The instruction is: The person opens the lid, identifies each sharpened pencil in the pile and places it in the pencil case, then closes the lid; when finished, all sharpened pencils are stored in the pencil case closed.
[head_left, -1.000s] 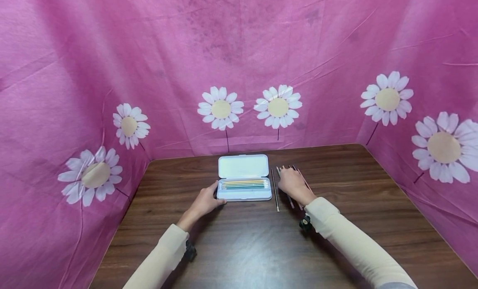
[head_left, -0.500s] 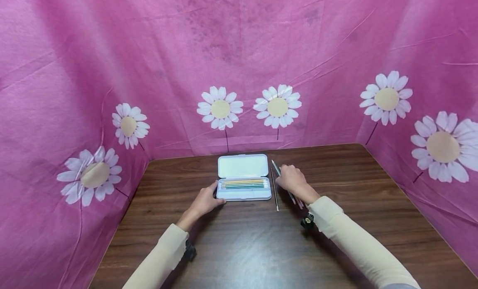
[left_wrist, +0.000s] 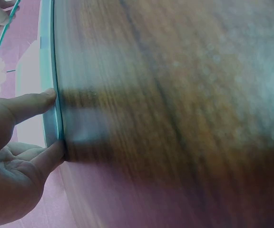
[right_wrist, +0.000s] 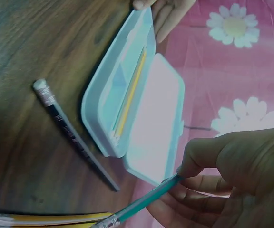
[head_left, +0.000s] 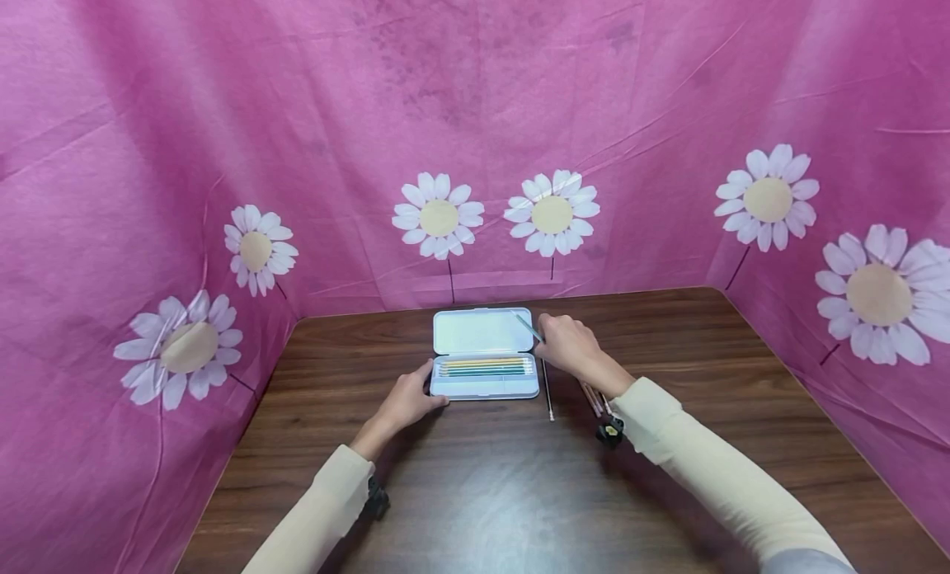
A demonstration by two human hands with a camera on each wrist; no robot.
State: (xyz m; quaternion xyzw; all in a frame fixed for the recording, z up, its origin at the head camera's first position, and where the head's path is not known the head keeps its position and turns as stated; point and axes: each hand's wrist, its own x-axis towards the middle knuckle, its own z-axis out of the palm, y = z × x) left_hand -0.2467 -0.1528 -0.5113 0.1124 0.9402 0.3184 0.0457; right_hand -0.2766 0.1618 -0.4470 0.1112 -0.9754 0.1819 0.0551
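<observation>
A white pencil case (head_left: pixel 471 388) lies open on the table with its lid (head_left: pixel 482 331) folded back. Yellow and green pencils (head_left: pixel 486 365) fill its rear compartment. At the case's left end, my left hand (head_left: pixel 404 401) grips it between thumb and fingers. My right hand (head_left: pixel 575 347) pinches a green pencil (right_wrist: pixel 149 198) beside the lid's right edge. In the head view that pencil's tip overlaps the lid. A dark pencil (right_wrist: pixel 75 137) lies just right of the case. More pencils (head_left: pixel 592 399) lie under my right wrist, partly hidden by it.
The brown wooden table (head_left: pixel 475 483) reaches back to a pink cloth (head_left: pixel 475 104) printed with white daisies, which also hangs at both sides. Yellow pencils (right_wrist: pixel 46 219) show at the bottom of the right wrist view.
My right hand has picked the green pencil out from the loose pencils and moved it left to the lid. My left hand stays on the case.
</observation>
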